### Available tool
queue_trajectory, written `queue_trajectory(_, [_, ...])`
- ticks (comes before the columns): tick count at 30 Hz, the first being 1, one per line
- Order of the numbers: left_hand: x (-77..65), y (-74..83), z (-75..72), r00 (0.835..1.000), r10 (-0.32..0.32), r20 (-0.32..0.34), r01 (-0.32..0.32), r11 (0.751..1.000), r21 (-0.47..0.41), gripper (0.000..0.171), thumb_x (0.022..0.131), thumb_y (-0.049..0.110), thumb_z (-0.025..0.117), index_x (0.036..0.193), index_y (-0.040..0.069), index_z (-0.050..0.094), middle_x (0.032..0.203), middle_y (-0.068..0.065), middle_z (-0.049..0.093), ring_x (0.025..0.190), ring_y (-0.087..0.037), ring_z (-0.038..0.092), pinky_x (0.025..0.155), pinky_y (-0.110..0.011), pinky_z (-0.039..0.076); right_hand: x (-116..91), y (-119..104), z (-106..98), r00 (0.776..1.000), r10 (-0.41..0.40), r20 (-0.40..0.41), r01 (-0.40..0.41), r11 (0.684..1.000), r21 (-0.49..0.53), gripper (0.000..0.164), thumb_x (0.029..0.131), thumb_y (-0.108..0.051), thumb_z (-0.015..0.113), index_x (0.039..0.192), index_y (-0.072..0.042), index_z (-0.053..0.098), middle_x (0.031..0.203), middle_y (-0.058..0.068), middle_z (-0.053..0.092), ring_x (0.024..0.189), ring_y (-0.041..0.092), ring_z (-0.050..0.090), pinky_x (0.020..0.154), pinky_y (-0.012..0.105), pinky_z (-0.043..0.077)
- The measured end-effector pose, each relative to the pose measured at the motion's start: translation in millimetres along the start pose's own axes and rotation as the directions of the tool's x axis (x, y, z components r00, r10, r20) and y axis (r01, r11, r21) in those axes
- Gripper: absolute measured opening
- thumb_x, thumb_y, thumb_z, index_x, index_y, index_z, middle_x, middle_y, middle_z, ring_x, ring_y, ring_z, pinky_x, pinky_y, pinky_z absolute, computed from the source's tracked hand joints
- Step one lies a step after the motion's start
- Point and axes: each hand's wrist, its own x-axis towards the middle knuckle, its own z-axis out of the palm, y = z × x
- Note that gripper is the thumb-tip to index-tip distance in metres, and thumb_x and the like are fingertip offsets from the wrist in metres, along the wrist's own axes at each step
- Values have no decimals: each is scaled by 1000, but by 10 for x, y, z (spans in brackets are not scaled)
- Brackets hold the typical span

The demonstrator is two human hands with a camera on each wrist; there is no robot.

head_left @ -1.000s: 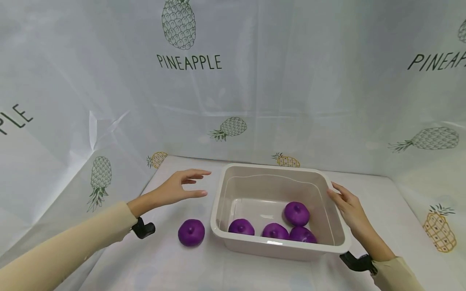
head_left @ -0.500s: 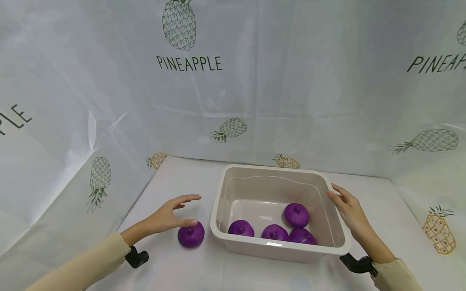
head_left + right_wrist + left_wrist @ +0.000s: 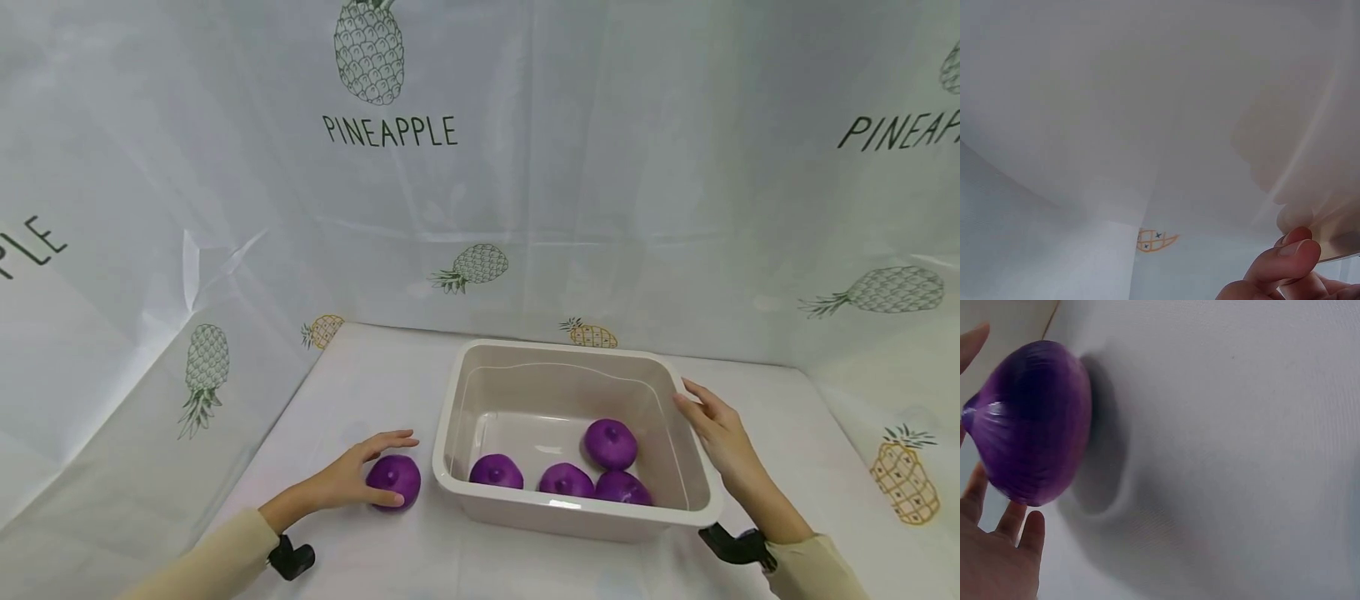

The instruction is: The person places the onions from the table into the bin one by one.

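A purple onion sits on the white cloth left of a beige plastic basin. My left hand is spread around that onion, fingers behind it and thumb at its near side. In the left wrist view a gap shows between the thumb and the onion, while fingertips reach its lower edge. My right hand grips the basin's right rim, thumb on top; its curled fingers show at the rim in the right wrist view. Several more purple onions, one towards the right, lie inside the basin.
White cloth covers the table. Behind it and at the left hangs a pale sheet printed with pineapples. A black wrist mount is on the left wrist, another on the right.
My left hand has come down and towards me, from above and behind the loose onion to around it. The right hand, the basin and the onions have stayed in place.
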Motion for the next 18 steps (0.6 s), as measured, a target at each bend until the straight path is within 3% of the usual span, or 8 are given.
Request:
queue_trajectory(8, [-78, -199, 126, 999, 17, -51, -20, 998, -59, 73, 78, 24, 87, 141, 5, 54, 151, -18, 43, 135, -42, 41, 100, -36, 43, -2, -21, 1, 1000, -12, -3, 12, 1000, -15, 54, 107, -24, 48, 147, 10, 36, 115, 40, 60, 78, 0, 65, 64, 26, 58])
queue_trajectory(13, [-77, -251, 154, 998, 21, -61, -24, 998, -65, 68, 80, 25, 86, 138, 6, 56, 149, -14, 47, 135, -42, 42, 99, -37, 42, 2, -30, -1, 1000, -9, 2, 9, 1000, -11, 55, 107, -25, 48, 147, 10, 35, 117, 40, 59, 79, 0, 65, 64, 26, 57])
queue_trajectory(18, [-97, -289, 180, 996, 6, -88, -14, 996, -85, 65, 80, 27, 85, 135, 5, 58, 144, -12, 53, 131, -31, 48, 99, -33, 43, -1, -20, 1, 1000, -3, 10, 3, 1000, -1, 55, 107, -25, 47, 148, 10, 35, 119, 41, 57, 79, 1, 66, 64, 27, 58])
